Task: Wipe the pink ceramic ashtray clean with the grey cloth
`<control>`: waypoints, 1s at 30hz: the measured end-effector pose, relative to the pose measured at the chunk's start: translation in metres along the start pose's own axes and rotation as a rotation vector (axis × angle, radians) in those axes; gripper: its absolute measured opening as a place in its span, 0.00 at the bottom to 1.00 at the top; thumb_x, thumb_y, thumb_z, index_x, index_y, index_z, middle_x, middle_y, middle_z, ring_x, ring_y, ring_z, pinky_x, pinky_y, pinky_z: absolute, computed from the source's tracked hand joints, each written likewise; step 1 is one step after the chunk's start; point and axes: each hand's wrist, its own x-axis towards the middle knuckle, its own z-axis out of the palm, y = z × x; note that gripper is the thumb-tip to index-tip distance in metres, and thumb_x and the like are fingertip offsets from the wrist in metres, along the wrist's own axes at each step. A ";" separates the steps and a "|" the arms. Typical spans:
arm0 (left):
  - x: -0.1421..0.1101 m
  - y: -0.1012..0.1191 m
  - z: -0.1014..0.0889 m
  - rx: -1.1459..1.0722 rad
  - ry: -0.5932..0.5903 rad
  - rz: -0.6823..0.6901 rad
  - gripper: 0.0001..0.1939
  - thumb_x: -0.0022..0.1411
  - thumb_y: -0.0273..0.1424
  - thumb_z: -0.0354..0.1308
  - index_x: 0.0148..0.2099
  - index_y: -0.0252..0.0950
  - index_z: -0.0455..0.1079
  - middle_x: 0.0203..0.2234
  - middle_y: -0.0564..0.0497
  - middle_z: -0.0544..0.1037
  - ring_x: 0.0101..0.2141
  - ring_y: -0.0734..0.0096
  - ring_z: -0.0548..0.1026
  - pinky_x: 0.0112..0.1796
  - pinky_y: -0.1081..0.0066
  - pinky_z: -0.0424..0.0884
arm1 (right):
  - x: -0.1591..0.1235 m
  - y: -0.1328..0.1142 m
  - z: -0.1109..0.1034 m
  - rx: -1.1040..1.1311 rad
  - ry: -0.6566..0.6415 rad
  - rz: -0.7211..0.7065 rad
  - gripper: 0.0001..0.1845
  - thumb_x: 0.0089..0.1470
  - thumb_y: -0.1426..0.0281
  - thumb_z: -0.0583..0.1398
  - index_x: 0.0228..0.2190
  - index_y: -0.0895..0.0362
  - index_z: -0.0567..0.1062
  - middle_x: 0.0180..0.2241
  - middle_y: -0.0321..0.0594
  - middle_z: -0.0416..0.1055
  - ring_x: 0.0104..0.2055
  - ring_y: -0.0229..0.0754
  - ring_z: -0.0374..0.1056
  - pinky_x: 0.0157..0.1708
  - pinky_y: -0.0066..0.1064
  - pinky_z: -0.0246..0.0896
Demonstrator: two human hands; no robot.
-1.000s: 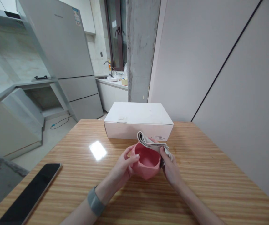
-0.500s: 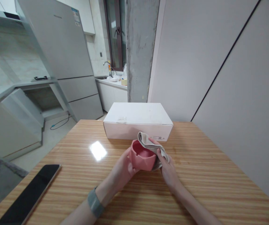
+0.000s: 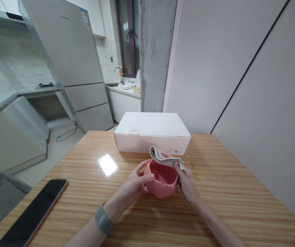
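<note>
Smartphone [image 3: 33, 212]: on the wood-grain table [image 3: 240, 192].
Left hand [image 3: 135, 183]: fingers gripping the left side of the pink faceted bowl [image 3: 161, 190].
Bowl: between both hands, before the white box [image 3: 151, 142].
Folded cloth [image 3: 164, 158]: at the bowl's far-right rim.
Right hand [image 3: 188, 184]: fingers closed on the cloth.

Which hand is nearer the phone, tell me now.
Left: the left hand is right of the phone, holding the pink bowl; the right hand, holding the cloth, is farther right.

Bowl [image 3: 161, 192]: is sitting lower than half a second ago, its notch [image 3: 163, 185] showing nearer the front middle.
Left hand [image 3: 134, 181]: is again resting its thumb over the bowl's edge.
</note>
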 end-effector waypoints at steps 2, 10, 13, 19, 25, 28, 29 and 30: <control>0.001 -0.002 0.002 -0.028 0.057 0.055 0.36 0.45 0.28 0.71 0.56 0.40 0.64 0.48 0.43 0.75 0.41 0.60 0.76 0.32 0.70 0.74 | -0.001 0.002 0.001 -0.028 -0.004 -0.048 0.26 0.56 0.51 0.57 0.52 0.49 0.73 0.55 0.37 0.70 0.60 0.51 0.61 0.62 0.44 0.48; 0.013 -0.011 -0.006 -0.178 0.166 0.144 0.21 0.56 0.36 0.63 0.50 0.40 0.61 0.46 0.47 0.74 0.39 0.65 0.77 0.30 0.71 0.74 | -0.004 0.004 -0.001 -0.271 -0.080 -0.167 0.24 0.55 0.58 0.60 0.54 0.46 0.71 0.65 0.33 0.52 0.67 0.49 0.48 0.65 0.42 0.38; 0.012 -0.010 -0.008 -0.180 0.136 0.144 0.21 0.56 0.34 0.63 0.50 0.42 0.61 0.48 0.48 0.74 0.41 0.65 0.77 0.32 0.70 0.75 | 0.000 0.002 -0.005 -0.322 -0.073 -0.168 0.32 0.51 0.61 0.64 0.57 0.45 0.66 0.66 0.34 0.49 0.68 0.50 0.45 0.65 0.44 0.36; 0.006 -0.003 -0.002 -0.161 -0.053 0.123 0.25 0.56 0.26 0.59 0.57 0.37 0.64 0.52 0.43 0.73 0.52 0.56 0.71 0.49 0.64 0.70 | 0.007 -0.001 -0.005 -0.151 -0.035 0.026 0.29 0.49 0.47 0.61 0.46 0.52 0.78 0.51 0.42 0.74 0.60 0.57 0.61 0.63 0.50 0.46; 0.011 -0.011 0.001 -0.182 0.047 0.174 0.26 0.55 0.28 0.61 0.58 0.35 0.66 0.51 0.42 0.74 0.52 0.55 0.71 0.52 0.61 0.67 | 0.006 0.011 0.002 -0.088 0.053 0.054 0.30 0.50 0.45 0.59 0.44 0.54 0.79 0.48 0.44 0.76 0.57 0.56 0.65 0.61 0.47 0.51; 0.012 -0.011 0.003 -0.185 0.068 0.214 0.25 0.56 0.30 0.61 0.57 0.34 0.67 0.52 0.41 0.74 0.52 0.54 0.71 0.53 0.59 0.66 | 0.002 0.018 0.006 -0.098 0.063 -0.034 0.29 0.54 0.47 0.57 0.49 0.52 0.76 0.54 0.41 0.72 0.62 0.51 0.59 0.64 0.44 0.45; 0.011 -0.010 0.003 -0.179 0.057 0.215 0.25 0.57 0.32 0.61 0.57 0.34 0.66 0.52 0.41 0.74 0.52 0.53 0.71 0.53 0.59 0.66 | 0.001 0.019 0.006 -0.105 0.060 -0.058 0.28 0.55 0.49 0.58 0.51 0.52 0.74 0.55 0.40 0.70 0.62 0.51 0.58 0.64 0.43 0.43; 0.010 -0.008 0.004 -0.167 0.039 0.213 0.25 0.58 0.33 0.61 0.58 0.34 0.66 0.53 0.40 0.73 0.52 0.53 0.71 0.53 0.59 0.66 | 0.000 0.020 0.005 -0.120 0.051 -0.082 0.28 0.55 0.50 0.58 0.52 0.51 0.73 0.57 0.40 0.69 0.63 0.50 0.56 0.65 0.43 0.41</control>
